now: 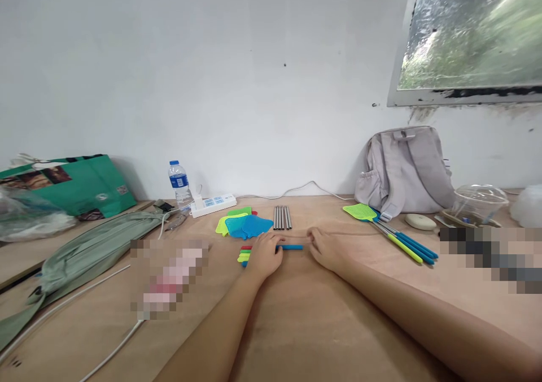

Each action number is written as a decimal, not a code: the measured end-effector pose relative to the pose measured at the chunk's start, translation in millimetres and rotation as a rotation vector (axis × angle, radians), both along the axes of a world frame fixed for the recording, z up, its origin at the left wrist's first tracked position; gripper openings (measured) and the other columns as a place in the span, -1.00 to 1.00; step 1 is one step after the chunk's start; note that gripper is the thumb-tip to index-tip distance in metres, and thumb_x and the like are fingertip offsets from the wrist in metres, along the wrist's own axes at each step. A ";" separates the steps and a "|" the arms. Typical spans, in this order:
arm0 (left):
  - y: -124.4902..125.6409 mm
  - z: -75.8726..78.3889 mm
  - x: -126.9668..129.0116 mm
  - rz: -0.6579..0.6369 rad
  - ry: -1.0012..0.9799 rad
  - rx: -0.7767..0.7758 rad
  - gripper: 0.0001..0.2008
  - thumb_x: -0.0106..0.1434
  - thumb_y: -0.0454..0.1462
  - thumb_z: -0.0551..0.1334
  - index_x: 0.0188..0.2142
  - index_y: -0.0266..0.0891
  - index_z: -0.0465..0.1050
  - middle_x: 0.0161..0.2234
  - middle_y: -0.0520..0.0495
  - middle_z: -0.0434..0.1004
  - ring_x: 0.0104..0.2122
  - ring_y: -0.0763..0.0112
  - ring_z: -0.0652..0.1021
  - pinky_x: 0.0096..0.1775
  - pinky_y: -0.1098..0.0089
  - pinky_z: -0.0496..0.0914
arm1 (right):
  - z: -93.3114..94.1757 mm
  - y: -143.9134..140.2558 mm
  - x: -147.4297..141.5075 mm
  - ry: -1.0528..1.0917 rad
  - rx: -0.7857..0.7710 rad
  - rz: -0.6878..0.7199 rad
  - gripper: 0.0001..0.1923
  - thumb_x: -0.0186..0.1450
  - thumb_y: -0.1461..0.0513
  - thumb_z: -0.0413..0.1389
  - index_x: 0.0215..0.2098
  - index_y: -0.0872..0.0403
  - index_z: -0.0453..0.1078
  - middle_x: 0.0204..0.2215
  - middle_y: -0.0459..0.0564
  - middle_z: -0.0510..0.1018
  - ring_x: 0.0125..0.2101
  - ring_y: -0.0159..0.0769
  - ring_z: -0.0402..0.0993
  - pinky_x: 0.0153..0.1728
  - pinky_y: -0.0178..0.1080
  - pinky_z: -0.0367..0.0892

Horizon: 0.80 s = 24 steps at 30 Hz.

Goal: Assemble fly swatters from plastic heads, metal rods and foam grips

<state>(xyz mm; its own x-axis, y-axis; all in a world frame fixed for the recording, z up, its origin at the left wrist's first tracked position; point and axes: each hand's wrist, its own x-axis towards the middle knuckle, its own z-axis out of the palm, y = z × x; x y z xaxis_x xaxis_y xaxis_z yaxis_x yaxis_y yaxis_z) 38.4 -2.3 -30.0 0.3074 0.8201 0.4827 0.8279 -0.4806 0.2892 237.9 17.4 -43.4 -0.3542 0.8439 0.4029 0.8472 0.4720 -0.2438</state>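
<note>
The left hand [267, 253] pinches a blue flyswatter handle [293, 247]; the right hand [325, 249] curls nearby, its grip unclear. A clear plastic tub [479, 200], contents indistinct, sits beyond the backpack [404, 170].

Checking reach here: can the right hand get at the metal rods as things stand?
Likely yes: the metal rods lie just beyond the right hand, to its left, with nothing visible blocking the way. Whether it grips something isn't clear.
</note>
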 end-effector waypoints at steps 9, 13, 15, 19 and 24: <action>3.3 -8.1 7.2 0.073 0.084 -0.045 -0.68 0.07 -0.39 0.02 -0.19 -0.25 0.39 -0.13 -0.17 0.35 -0.10 0.20 0.34 -0.04 0.22 0.16 | 1.7 58.5 -51.8 0.019 -0.081 -0.174 -0.73 0.29 0.22 -0.26 -0.15 0.02 0.20 -0.23 0.01 0.31 -0.32 -0.34 0.31 -0.41 -0.34 0.08; 5.1 -10.6 7.8 0.075 0.072 -0.092 -0.67 0.05 -0.39 0.03 -0.17 -0.24 0.37 -0.16 -0.14 0.36 -0.11 0.23 0.33 -0.06 0.26 0.18 | -2.2 67.2 -49.0 -0.004 -0.108 -0.164 -0.76 0.24 0.21 -0.17 -0.19 0.01 0.25 -0.24 0.01 0.31 -0.34 -0.33 0.31 -0.42 -0.34 0.08; 6.8 -11.6 7.7 0.071 0.050 -0.112 -0.67 0.05 -0.40 0.01 -0.18 -0.24 0.36 -0.15 -0.13 0.36 -0.11 0.26 0.34 -0.06 0.29 0.19 | -2.8 68.1 -45.6 -0.022 -0.113 -0.148 -0.76 0.23 0.20 -0.14 -0.17 0.00 0.25 -0.23 0.01 0.31 -0.33 -0.31 0.31 -0.41 -0.33 0.09; 9.7 -13.0 7.7 0.080 0.003 -0.114 -0.63 0.06 -0.44 -0.03 -0.12 -0.29 0.29 -0.09 -0.16 0.31 -0.06 0.29 0.30 -0.02 0.32 0.17 | -1.8 66.4 -40.9 -0.060 -0.123 -0.090 -0.73 0.21 0.16 -0.10 -0.13 -0.04 0.24 -0.23 -0.02 0.33 -0.29 -0.30 0.31 -0.38 -0.32 0.09; 11.0 -14.6 7.2 0.140 -0.016 -0.129 -0.69 0.07 -0.42 -0.02 -0.20 -0.32 0.34 -0.09 -0.23 0.27 -0.08 0.24 0.32 -0.04 0.29 0.19 | -2.6 65.8 -43.1 -0.068 -0.133 -0.099 -0.75 0.22 0.13 -0.12 -0.20 0.00 0.27 -0.19 0.02 0.34 -0.23 -0.24 0.30 -0.34 -0.29 0.10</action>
